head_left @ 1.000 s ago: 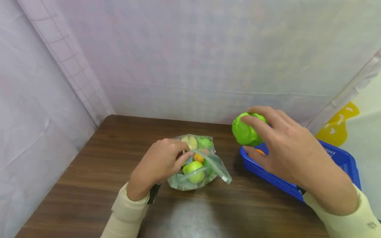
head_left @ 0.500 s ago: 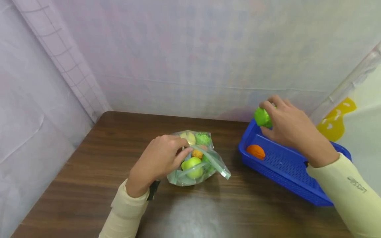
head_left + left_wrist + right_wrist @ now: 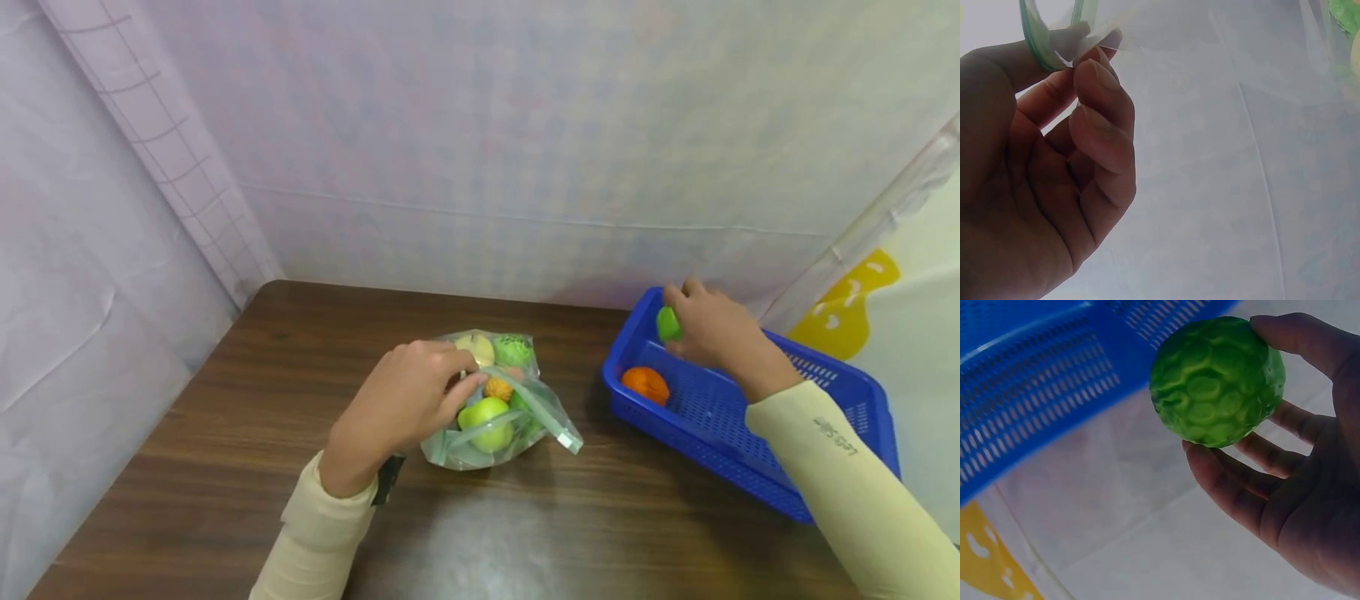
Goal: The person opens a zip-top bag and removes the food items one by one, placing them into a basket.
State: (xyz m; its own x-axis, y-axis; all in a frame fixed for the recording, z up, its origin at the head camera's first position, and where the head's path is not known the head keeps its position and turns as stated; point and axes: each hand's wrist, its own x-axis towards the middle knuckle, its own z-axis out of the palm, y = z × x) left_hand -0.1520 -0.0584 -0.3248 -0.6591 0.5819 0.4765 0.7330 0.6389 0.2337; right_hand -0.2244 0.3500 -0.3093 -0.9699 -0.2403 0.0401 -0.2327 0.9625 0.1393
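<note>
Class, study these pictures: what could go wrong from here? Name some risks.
The right hand grips the bumpy green fruit with fingertips, so it might slip. If dropped, it could knock the orange fruit in the blue basket. The left hand pinches an edge of the zip bag, so a tug might spill the fruits inside.

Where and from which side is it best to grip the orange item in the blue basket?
Grip the orange item by its rounded sides, probably from above: the blue basket encloses it at the sides, while its top is uncovered.
</note>
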